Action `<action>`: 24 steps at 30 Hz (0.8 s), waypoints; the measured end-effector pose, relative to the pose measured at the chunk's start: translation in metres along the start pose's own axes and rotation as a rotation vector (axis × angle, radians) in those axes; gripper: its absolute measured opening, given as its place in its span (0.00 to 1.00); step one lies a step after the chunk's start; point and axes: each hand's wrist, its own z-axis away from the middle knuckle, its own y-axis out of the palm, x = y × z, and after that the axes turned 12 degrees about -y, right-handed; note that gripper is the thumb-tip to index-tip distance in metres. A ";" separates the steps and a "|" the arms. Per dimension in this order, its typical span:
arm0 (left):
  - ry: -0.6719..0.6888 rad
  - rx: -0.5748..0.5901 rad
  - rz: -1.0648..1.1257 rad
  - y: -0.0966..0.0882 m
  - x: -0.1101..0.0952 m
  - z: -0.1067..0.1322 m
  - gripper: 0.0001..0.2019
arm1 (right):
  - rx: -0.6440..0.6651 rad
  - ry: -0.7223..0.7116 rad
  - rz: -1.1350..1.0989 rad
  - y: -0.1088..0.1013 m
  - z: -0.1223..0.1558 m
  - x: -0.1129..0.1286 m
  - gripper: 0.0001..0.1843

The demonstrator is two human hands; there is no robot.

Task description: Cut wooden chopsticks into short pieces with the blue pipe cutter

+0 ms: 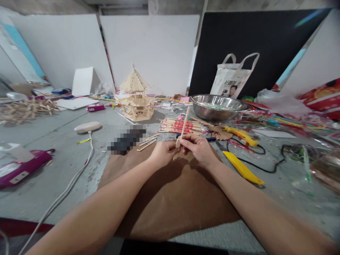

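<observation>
My left hand (162, 153) and my right hand (197, 148) meet above a brown sheet (164, 198), fingers pinched close together. A long, slim wooden chopstick (186, 118) slants upward from the fingers of my right hand. At my left fingertips is a short wooden stick piece (177, 143), held against the chopstick's lower part; whether the two are joined I cannot tell. Several cut sticks (147, 143) lie beyond my left hand. Behind my hands is a pile of chopsticks with red-printed wrappers (176, 124).
A wooden pagoda model (135, 102) stands at the back, left of a metal bowl (217, 112). To the right lie a yellow-handled cutter (243, 168) and a yellow corded tool (241, 136). A white cable (77, 173) and purple power strip (26, 168) are at left.
</observation>
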 end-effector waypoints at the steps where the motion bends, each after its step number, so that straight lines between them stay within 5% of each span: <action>1: -0.042 0.014 0.046 -0.001 0.000 0.000 0.09 | -0.003 -0.021 0.109 -0.004 -0.002 -0.001 0.12; 4: -0.247 0.095 0.301 -0.006 -0.001 -0.002 0.08 | 0.014 -0.146 0.631 -0.022 -0.006 -0.004 0.14; 7: -0.409 0.143 0.524 -0.013 -0.002 -0.003 0.07 | 0.185 -0.116 1.055 -0.041 -0.009 -0.010 0.26; 10: -0.439 0.121 0.556 -0.019 -0.002 -0.004 0.07 | 0.388 0.025 1.223 -0.053 -0.009 -0.022 0.48; 13: -0.425 0.116 0.521 -0.020 0.001 -0.005 0.07 | 0.516 0.135 1.262 -0.061 -0.009 -0.036 0.56; 17: -0.340 0.037 0.319 -0.020 0.008 -0.008 0.08 | 0.542 0.148 1.288 -0.067 -0.012 -0.044 0.51; 24: -0.068 -0.296 -0.309 -0.020 0.011 -0.006 0.13 | 0.516 0.097 1.340 -0.055 -0.010 -0.021 0.30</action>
